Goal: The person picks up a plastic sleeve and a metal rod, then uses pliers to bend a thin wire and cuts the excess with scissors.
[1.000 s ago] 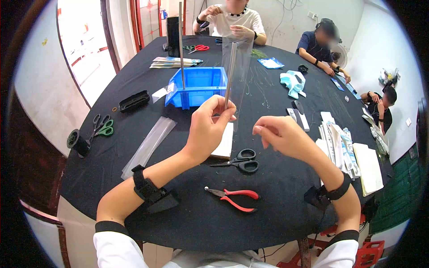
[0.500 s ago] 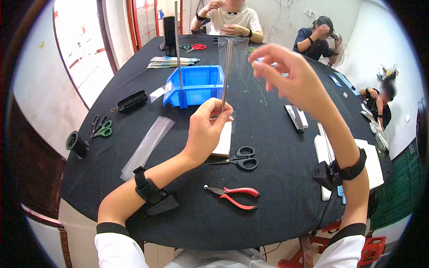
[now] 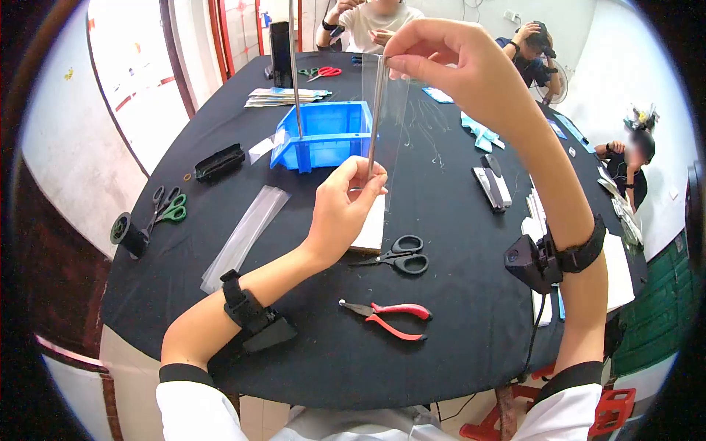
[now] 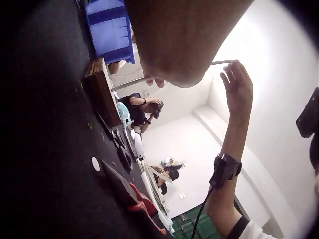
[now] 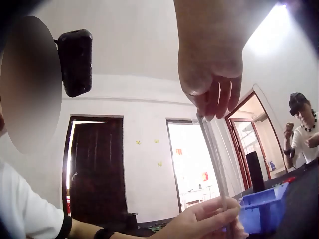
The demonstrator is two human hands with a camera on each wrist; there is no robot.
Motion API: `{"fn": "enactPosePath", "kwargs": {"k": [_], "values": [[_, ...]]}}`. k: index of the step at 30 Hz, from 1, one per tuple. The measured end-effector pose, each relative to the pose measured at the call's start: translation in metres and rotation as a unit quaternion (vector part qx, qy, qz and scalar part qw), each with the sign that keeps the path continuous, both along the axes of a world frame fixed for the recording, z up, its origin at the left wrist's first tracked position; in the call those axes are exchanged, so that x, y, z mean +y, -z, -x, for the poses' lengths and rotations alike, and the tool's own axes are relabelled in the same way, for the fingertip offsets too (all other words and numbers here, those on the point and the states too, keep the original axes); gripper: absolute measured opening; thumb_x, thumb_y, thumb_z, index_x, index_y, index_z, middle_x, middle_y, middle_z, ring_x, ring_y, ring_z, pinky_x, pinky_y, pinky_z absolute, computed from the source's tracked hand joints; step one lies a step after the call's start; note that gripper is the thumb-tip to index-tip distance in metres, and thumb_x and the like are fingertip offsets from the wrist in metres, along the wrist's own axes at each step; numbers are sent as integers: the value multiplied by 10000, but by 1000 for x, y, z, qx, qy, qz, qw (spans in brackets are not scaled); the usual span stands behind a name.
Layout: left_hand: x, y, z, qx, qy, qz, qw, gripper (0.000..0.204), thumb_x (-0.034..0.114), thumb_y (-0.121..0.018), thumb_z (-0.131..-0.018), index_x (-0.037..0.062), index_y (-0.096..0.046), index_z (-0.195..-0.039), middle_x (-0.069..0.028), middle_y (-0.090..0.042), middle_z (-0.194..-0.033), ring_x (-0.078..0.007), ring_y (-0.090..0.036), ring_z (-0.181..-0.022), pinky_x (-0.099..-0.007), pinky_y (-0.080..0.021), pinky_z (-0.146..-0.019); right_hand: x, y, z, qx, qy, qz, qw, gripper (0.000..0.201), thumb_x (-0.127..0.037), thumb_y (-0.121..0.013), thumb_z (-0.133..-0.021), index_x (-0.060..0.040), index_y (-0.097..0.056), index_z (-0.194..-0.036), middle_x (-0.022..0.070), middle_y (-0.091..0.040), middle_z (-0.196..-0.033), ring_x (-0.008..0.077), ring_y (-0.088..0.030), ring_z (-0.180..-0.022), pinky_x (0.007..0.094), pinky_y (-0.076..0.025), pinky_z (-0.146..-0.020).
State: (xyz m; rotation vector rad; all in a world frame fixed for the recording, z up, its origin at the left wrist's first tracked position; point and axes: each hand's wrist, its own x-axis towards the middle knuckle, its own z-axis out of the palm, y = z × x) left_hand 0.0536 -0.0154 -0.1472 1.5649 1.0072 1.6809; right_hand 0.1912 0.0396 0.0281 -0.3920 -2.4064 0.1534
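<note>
Rod [image 3: 376, 110] near-upright, just right of bin [image 3: 334, 156]. Left hand [image 3: 340, 209] pinches it low, right hand [image 3: 460, 62] pinches its top. Film [image 3: 398, 95] alongside, overlapping bin's right edge in head view. Second rod [image 3: 294, 73] rises at bin's left. Scissors [image 3: 393, 258], pliers [image 3: 371, 314] nearer wearer than bin; stapler [image 3: 491, 184] to its right.

In the lower left and lower right corners of the head view, the left sleeve [image 3: 195, 408] and right sleeve [image 3: 562, 415] are plain white, each edged with a broad black cuff [image 3: 187, 373], and pale greyish cloth [image 3: 360, 426] shows at bottom centre. The black left forearm strap [image 3: 234, 294] bears an angular black box [image 3: 271, 334], while the black right strap [image 3: 586, 253] carries a chunky black camera [image 3: 528, 263] with a thin black cable [image 3: 535, 339]. A rounded, head-worn black block [image 5: 76, 63] shows at the right wrist view's upper left.
</note>
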Motion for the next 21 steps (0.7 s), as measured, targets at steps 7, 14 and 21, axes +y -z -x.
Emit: {"fn": "enactPosePath", "kwargs": {"k": [7, 14, 21], "values": [[1, 7, 19, 74, 53, 87, 992, 91, 80, -594, -840, 0, -561, -872, -30, -584, -834, -93, -572, -780, -227, -467, -727, -17, -7, 1, 6, 33, 63, 997, 180, -167, -626, -773, 8, -603, -809, 65, -612, -718, 132, -561, -663, 256, -460, -674], [8, 19, 24, 81, 94, 130, 984, 127, 139, -605, -846, 13, -596, -858, -41, -625, -806, -90, -585, -774, -227, -464, -716, -16, -9, 4, 11, 36, 83, 996, 161, -141, -577, -786, 16, -599, -810, 64, -609, -717, 123, -552, -650, 255, -454, -652], [2, 13, 23, 75, 41, 120, 989, 307, 60, -651, -775, 18, -528, -1053, -80, -598, -963, -135, -576, -916, -266, -447, -862, -29, -26, 4, 130, 29, -47, 990, 109, -147, -592, -799, -47, -635, -806, 42, -640, -748, 76, -567, -620, 206, -462, -585]]}}
